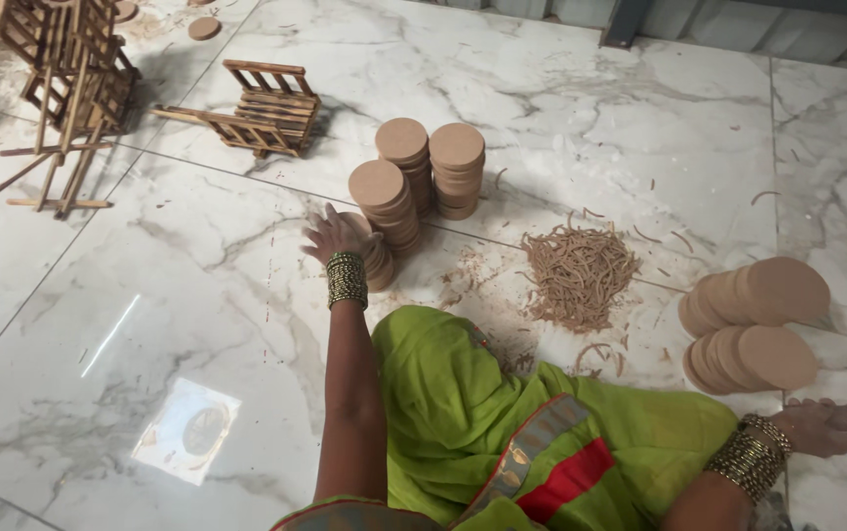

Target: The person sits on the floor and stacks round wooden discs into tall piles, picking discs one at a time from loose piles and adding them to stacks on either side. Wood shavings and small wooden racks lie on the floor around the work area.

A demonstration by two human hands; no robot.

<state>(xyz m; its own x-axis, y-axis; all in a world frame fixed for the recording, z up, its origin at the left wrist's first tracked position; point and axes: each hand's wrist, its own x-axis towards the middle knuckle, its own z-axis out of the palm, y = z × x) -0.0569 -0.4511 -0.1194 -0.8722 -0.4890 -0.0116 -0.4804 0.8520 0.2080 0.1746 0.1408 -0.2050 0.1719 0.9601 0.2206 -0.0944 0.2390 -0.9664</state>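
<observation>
Sitting on shiny white marble floor [197, 324]; left hand [337, 234] spread flat on round wooden discs [376, 258], right hand [821, 428] maybe gripping something flat; shavings pile [579, 273], wooden racks [261, 106] near.

The floor [590, 108] is white with grey wavy lines, like marble. The round discs [402, 140] are light brown, like cardboard, and so are the leaning discs [787, 290] on the right. The pile of thin shavings [579, 270] is a paler tan. The little wooden racks [268, 106] are orange-brown. The cloth [453, 393] is bright green with a red patch and a grey and gold stripe. The bangles [347, 278] are dark gold with tiny dots.
</observation>
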